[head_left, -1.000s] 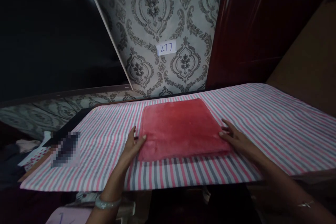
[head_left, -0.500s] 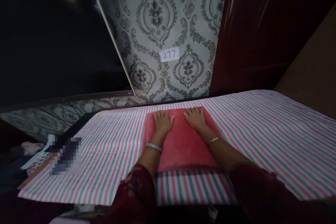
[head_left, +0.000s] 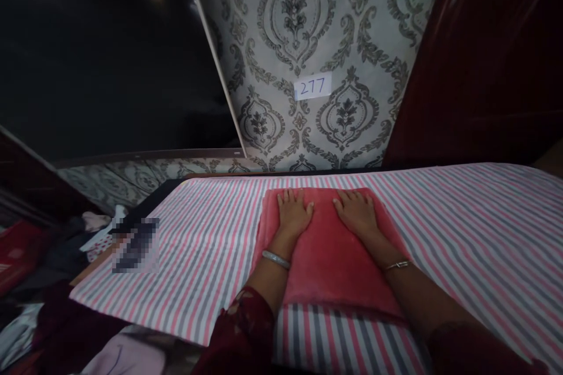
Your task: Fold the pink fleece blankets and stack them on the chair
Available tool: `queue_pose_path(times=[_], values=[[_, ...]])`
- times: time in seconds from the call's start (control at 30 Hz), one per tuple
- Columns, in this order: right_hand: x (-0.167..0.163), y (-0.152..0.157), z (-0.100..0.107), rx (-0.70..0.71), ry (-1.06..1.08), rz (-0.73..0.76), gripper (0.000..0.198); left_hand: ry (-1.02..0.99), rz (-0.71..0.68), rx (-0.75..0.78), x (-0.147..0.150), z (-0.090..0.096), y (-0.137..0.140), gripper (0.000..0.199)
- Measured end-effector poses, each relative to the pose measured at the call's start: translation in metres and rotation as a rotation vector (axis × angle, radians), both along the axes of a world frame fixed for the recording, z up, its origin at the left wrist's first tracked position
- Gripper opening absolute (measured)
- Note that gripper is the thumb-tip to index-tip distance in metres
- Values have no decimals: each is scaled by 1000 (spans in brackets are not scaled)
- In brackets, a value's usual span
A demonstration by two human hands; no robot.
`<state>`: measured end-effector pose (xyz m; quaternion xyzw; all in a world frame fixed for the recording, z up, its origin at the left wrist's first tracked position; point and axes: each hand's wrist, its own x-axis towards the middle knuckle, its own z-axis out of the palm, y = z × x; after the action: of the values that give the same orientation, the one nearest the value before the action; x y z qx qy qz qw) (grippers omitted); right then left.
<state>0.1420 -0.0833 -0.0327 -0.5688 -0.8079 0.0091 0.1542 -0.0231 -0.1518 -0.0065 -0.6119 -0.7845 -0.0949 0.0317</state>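
Note:
A folded red cloth (head_left: 336, 258), soft and plush in look, lies flat on a striped pink, grey and white sheet (head_left: 211, 240). On its far left part rests my left hand (head_left: 294, 212), palm down with the fingers spread. My right hand (head_left: 357, 212) presses flat on the far right part, its fingers also spread. Both hands touch the cloth's top and grip nothing. What lies under the palms is hidden. A bracelet circles each wrist.
A large dark screen (head_left: 109, 58) stands at the left. Patterned wallpaper with a paper label (head_left: 312, 86) reading 277 is behind. A dark red glossy panel (head_left: 492, 70) rises at the right. Clothes (head_left: 65, 316) are heaped at the lower left. One patch on the sheet is blurred out.
The view has turned a little, so the cloth and both hands sit farther right in the picture. The hands stay flat on the cloth in about the same places.

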Motion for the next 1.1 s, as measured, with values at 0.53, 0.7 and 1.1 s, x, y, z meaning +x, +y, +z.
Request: queue_pose_path(times=[0.53, 0.7, 1.1], values=[[2, -2, 8, -8, 27, 4, 49, -21, 120, -61, -48, 11, -4, 62], [5, -1, 8, -19, 46, 4, 51, -9, 90, -22, -46, 9, -4, 60], [32, -24, 38, -105, 59, 121, 57, -66, 85, -166, -42, 48, -17, 67]])
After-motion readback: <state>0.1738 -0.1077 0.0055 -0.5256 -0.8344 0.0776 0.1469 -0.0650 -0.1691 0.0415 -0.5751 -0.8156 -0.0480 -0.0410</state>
